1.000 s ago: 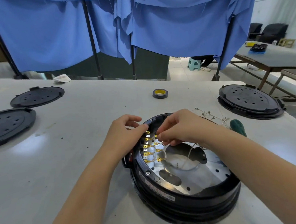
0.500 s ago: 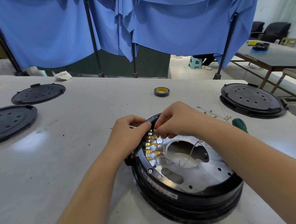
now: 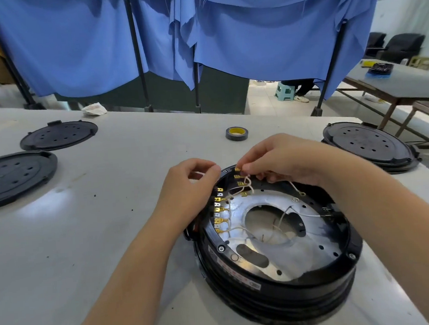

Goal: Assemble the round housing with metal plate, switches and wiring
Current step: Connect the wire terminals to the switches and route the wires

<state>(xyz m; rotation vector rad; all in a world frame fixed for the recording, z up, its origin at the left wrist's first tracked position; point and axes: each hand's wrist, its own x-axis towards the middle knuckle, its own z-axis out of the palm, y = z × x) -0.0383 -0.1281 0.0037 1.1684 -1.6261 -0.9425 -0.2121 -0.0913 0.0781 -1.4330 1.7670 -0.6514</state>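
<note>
Round black housing (image 3: pixel 280 279) sits on the table (image 3: pixel 86 234), near & a bit right. Right hand (image 3: pixel 282 160) pinches a gold wire end (image 3: pixel 238 169) at its far rim. Left hand (image 3: pixel 192 184) pinches a thin white wire (image 3: pixel 201 174) just left of it.

I count one open round housing (image 3: pixel 278 254) on the counter (image 3: pixel 112 245), three black round lids (image 3: pixel 58 135) (image 3: pixel 15 176) (image 3: pixel 369 145), one roll of tape (image 3: pixel 236 133), one crumpled rag (image 3: pixel 94 109), and two hands (image 3: pixel 185 189) (image 3: pixel 284 161) over it
</note>
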